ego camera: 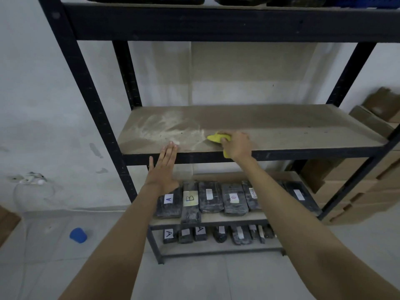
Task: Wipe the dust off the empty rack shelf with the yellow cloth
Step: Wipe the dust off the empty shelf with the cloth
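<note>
A bunched yellow cloth (217,137) sits near the front edge of the dusty shelf (270,126) at the frame's center, gripped in my right hand (237,145), while my left hand (163,169), fingers straight together, touches the shelf's front edge beside pale dust streaks (166,126).

Both my arms reach forward, bare to the elbow and nearly straight. My left hand (163,169) is flat, fingers straight and together, thumb spread, fingertips resting on the shelf's front edge. My right hand (236,145), knuckles up, has its fingers curled around the yellow cloth (217,137).
</note>
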